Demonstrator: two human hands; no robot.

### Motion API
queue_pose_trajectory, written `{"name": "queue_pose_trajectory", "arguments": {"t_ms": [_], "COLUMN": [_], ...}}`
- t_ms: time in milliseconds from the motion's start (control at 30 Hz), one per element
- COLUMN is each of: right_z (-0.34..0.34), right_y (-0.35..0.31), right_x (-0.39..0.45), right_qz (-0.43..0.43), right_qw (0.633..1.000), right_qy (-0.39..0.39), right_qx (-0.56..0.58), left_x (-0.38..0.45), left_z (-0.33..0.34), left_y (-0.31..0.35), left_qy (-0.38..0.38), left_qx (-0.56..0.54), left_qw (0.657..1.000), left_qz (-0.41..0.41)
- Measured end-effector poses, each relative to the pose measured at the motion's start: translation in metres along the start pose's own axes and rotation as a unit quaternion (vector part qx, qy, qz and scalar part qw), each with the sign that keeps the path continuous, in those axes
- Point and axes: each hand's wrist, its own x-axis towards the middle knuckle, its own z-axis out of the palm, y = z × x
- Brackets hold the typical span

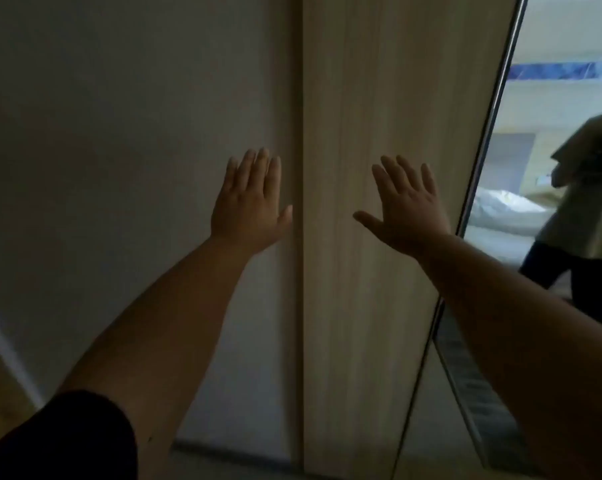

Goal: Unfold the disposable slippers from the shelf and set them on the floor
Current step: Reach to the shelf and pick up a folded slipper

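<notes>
Both my arms reach forward at chest height. My left hand [251, 199] is raised with straight fingers held together, in front of the grey wall beside the edge of a light wooden panel [361, 98]. My right hand [407, 206] is spread flat with fingers apart in front of that wooden panel. Neither hand holds anything. No slippers and no shelf are in view.
A grey wall [119, 133] fills the left side. A tall mirror [542, 168] with a metal frame stands at the right and reflects a person, a bed and a bright room. The floor [223, 465] shows at the bottom edge.
</notes>
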Motion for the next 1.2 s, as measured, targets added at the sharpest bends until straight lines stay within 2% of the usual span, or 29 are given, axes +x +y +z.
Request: {"name": "queue_pose_trajectory", "arguments": {"t_ms": [267, 667, 867, 1200], "right_z": [0.105, 0.228, 0.268, 0.294], "right_y": [-0.013, -0.036, -0.023, 0.038], "right_x": [-0.093, -0.258, -0.334, -0.446], "right_qz": [0.014, 0.062, 0.067, 0.158], "right_qw": [0.994, 0.96, 0.936, 0.899], "right_qy": [-0.105, -0.267, -0.334, -0.399], "right_qx": [0.02, 0.059, 0.086, 0.089], "left_x": [-0.091, -0.239, -0.289, -0.326], "left_z": [0.085, 0.187, 0.218, 0.247], "left_y": [0.045, 0.124, 0.179, 0.294], "left_qy": [-0.13, -0.308, -0.366, -0.428], "left_qx": [-0.039, -0.087, -0.114, -0.148], "left_qw": [0.99, 0.945, 0.919, 0.876], "left_qz": [0.032, 0.076, 0.09, 0.165]}}
